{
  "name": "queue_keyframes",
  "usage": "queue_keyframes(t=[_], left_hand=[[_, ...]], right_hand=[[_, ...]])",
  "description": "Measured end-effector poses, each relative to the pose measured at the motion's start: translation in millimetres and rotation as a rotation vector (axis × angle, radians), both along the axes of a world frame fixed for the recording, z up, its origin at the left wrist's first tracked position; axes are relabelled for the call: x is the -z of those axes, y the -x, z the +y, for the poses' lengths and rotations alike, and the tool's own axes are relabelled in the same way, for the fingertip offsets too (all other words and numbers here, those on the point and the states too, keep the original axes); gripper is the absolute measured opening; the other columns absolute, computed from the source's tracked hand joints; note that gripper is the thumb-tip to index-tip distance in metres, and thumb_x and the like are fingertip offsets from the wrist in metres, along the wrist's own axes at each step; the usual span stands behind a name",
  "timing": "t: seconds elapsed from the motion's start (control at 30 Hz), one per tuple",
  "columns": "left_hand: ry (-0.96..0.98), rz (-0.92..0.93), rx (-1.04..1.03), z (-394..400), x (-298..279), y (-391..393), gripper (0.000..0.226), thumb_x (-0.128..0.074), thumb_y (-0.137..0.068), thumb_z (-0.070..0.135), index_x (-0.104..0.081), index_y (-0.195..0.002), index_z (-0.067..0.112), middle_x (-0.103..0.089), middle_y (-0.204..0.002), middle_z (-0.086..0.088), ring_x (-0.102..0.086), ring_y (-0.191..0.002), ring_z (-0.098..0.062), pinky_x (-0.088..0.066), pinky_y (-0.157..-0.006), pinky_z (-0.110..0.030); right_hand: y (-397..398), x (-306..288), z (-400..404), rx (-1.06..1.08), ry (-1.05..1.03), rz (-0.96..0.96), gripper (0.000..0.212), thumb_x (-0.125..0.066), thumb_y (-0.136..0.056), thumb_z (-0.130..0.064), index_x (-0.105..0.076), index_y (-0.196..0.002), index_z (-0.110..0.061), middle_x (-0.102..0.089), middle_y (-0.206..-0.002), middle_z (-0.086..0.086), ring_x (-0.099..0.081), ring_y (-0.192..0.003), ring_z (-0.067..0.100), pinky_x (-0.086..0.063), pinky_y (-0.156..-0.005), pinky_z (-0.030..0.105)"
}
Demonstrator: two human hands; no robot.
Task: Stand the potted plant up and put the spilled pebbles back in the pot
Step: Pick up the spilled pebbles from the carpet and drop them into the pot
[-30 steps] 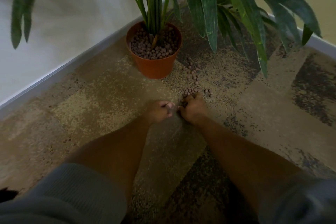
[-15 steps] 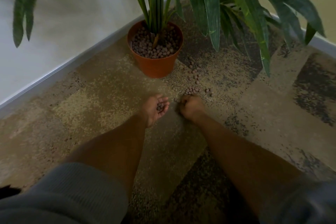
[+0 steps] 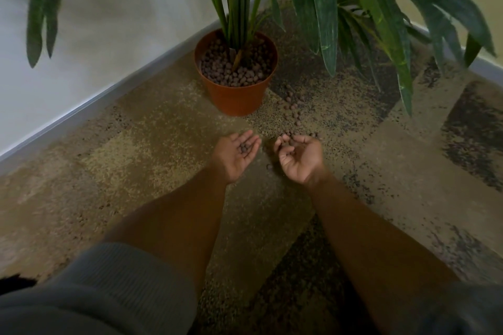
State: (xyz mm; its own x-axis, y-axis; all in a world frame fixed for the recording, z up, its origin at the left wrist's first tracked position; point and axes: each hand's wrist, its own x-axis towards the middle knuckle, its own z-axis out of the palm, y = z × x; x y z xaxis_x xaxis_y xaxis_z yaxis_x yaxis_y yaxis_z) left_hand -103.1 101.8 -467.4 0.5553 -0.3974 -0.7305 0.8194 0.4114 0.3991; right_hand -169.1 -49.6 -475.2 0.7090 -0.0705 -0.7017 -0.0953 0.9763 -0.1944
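Standing upright on the mottled beige and dark carpet point(image 3: 152, 144), the terracotta-orange round plastic pot point(image 3: 236, 95) sits close to the grey skirting board point(image 3: 81, 111) in the corner of the room. The green long-leaved plant point(image 3: 239, 8) rises vertically from its centre, with fronds arching out to the left and right. The pot is filled near to the rim with brown rounded clay pebbles point(image 3: 239, 73).

A scatter of spilled brown pebbles point(image 3: 292, 110) lies on the carpet just to the right of the pot base and trails toward the viewer, ending near the fingertips of the right hand.

The left hand point(image 3: 236, 155) is held palm up above the carpet, in front of the pot. Its fingers are extended and only slightly cupped. A small cluster of pebbles point(image 3: 245, 148) rests on the palm and fingers; the hand carries them without gripping.

The right hand point(image 3: 299, 158) is also turned palm up, just beside the left hand but apart from it. Its fingers are curled inward over the palm. Whether the dark pebbles at its fingertips are held between the fingers or lie on the carpet behind them cannot be told.

Both forearms are bare. A grey ribbed sleeve point(image 3: 109, 288) covers the left upper arm at the lower edge of the view.
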Motion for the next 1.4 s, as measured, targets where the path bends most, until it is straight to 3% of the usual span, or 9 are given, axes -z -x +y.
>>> queue_keyframes(t=[0.17, 0.33, 0.5, 0.63, 0.77, 0.9, 1.03, 1.3, 1.4], left_hand=[[-0.012, 0.010, -0.123, -13, -19, -7, 0.038, -0.034, -0.104, 0.028, -0.060, -0.118, 0.005, -0.065, -0.110, -0.010, -0.063, -0.098, -0.017, -0.052, -0.081, -0.025], [-0.099, 0.023, -0.218, -24, -36, -13, 0.032, -0.036, -0.102, 0.029, -0.064, -0.093, 0.016, -0.063, -0.087, 0.002, -0.058, -0.074, -0.008, -0.045, -0.061, -0.019], [0.031, 0.008, -0.371, -31, -58, -22, 0.039, -0.028, -0.104, 0.033, -0.062, -0.094, 0.015, -0.063, -0.094, -0.001, -0.060, -0.082, -0.011, -0.047, -0.063, -0.021], [0.126, -0.063, -0.465, -35, -82, -29, 0.037, -0.029, -0.103, 0.032, -0.061, -0.099, 0.015, -0.063, -0.097, 0.000, -0.060, -0.084, -0.011, -0.048, -0.069, -0.019], [0.210, -0.152, -0.484, -38, -110, -41, 0.048, -0.023, -0.104, 0.033, -0.053, -0.132, 0.009, -0.059, -0.127, -0.011, -0.057, -0.117, -0.021, -0.043, -0.104, -0.029], [0.266, -0.181, -0.437, -34, -128, -51, 0.051, -0.023, -0.103, 0.031, -0.041, -0.142, 0.003, -0.047, -0.142, -0.018, -0.044, -0.133, -0.027, -0.032, -0.114, -0.034], [0.303, -0.214, -0.370, -24, -128, -59, 0.049, -0.026, -0.102, 0.024, -0.043, -0.140, -0.001, -0.052, -0.137, -0.022, -0.049, -0.127, -0.033, -0.035, -0.113, -0.043], [0.321, -0.177, -0.358, -21, -119, -65, 0.054, -0.023, -0.103, 0.028, -0.028, -0.147, -0.004, -0.038, -0.149, -0.023, -0.035, -0.140, -0.033, -0.024, -0.119, -0.042], [0.273, -0.203, -0.372, -23, -112, -57, 0.052, -0.022, -0.105, 0.030, -0.039, -0.143, 0.001, -0.047, -0.144, -0.018, -0.044, -0.135, -0.029, -0.033, -0.115, -0.037]], right_hand=[[-7, -14, 5, 0.014, -0.043, -0.053, 0.027, -0.034, -0.094, -0.014, -0.057, -0.092, 0.001, -0.062, -0.083, 0.017, -0.064, -0.074, 0.026, -0.051, -0.049, 0.018], [-21, -34, 13, -0.033, 0.063, -0.053, 0.035, -0.032, -0.098, -0.020, -0.061, -0.104, -0.001, -0.068, -0.096, 0.018, -0.067, -0.096, 0.032, -0.055, -0.088, 0.040], [-42, -65, 21, 0.010, 0.129, -0.042, 0.039, -0.029, -0.101, -0.017, -0.057, -0.115, 0.007, -0.063, -0.118, 0.025, -0.063, -0.106, 0.036, -0.055, -0.089, 0.039], [-62, -94, 30, 0.044, 0.205, -0.072, 0.037, -0.031, -0.098, -0.013, -0.057, -0.115, 0.007, -0.060, -0.123, 0.025, -0.059, -0.113, 0.035, -0.050, -0.101, 0.040], [-78, -118, 37, 0.091, 0.192, -0.156, 0.034, -0.031, -0.101, -0.017, -0.056, -0.108, 0.005, -0.058, -0.116, 0.024, -0.056, -0.115, 0.034, -0.044, -0.106, 0.042], [-102, -129, 39, 0.160, 0.234, -0.150, 0.032, -0.031, -0.102, -0.023, -0.051, -0.086, -0.005, -0.050, -0.089, 0.011, -0.049, -0.080, 0.018, -0.041, -0.106, 0.033], [-111, -129, 41, 0.040, 0.299, -0.221, 0.052, -0.027, -0.100, -0.031, -0.051, -0.138, -0.004, -0.054, -0.137, 0.021, -0.051, -0.127, 0.035, -0.035, -0.114, 0.048], [-106, -133, 37, 0.061, 0.296, -0.171, 0.048, -0.025, -0.104, -0.018, -0.034, -0.147, 0.002, -0.037, -0.151, 0.022, -0.035, -0.141, 0.032, -0.024, -0.121, 0.042], [-101, -131, 31, 0.056, 0.296, -0.142, 0.047, -0.031, -0.102, -0.009, -0.029, -0.147, 0.004, -0.033, -0.152, 0.023, -0.032, -0.143, 0.033, -0.026, -0.120, 0.041]])
